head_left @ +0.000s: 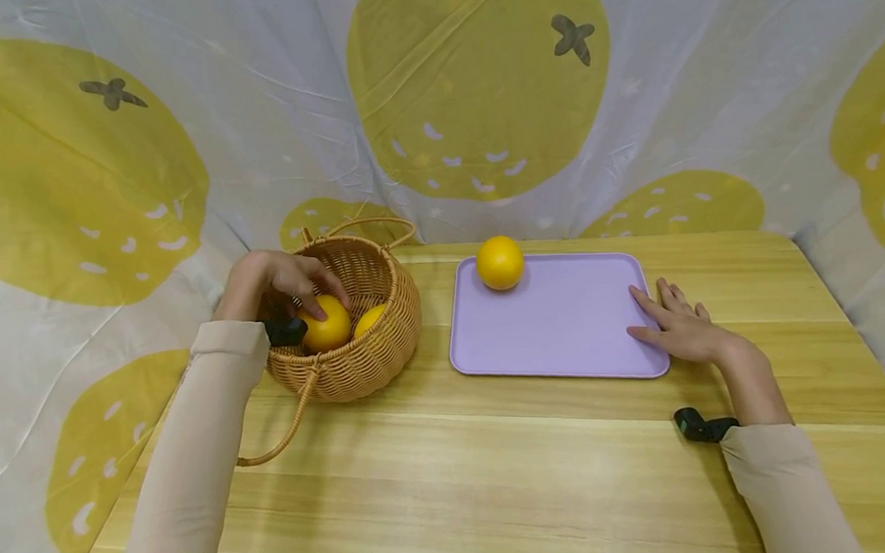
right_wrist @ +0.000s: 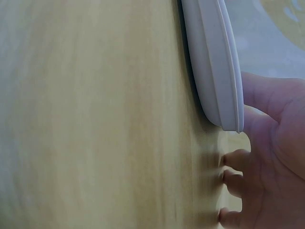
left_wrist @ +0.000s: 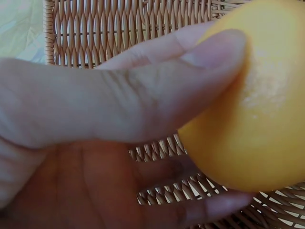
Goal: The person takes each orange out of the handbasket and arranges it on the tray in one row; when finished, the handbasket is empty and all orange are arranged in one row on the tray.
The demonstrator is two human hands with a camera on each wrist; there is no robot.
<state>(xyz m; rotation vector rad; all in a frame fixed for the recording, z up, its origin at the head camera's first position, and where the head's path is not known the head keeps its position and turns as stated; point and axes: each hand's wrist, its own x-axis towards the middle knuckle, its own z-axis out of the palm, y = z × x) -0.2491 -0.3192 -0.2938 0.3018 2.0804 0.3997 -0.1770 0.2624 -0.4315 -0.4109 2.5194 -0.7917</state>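
Note:
Inside the wicker basket (head_left: pixel 394 354), my left hand (head_left: pixel 286 278) grips an orange (head_left: pixel 328 326). The left wrist view shows the thumb pressed on the near side of that orange (left_wrist: pixel 267 109) and fingers reaching around its other side. A second orange (head_left: pixel 368 319) lies in the basket, partly hidden by the rim. On the lilac tray (head_left: pixel 565 324) another orange (head_left: pixel 499 263) sits at the back left corner. My right hand (head_left: pixel 681 331) rests at the tray's right edge with fingers spread; thumb and one finger lie over the rim, the others beyond it.
Both basket handles hang outward, one (head_left: pixel 293 430) toward the front of the wooden table (head_left: pixel 497 466), the other (head_left: pixel 375 221) at the back. A fruit-print cloth (head_left: pixel 673 89) hangs behind the table and along its sides.

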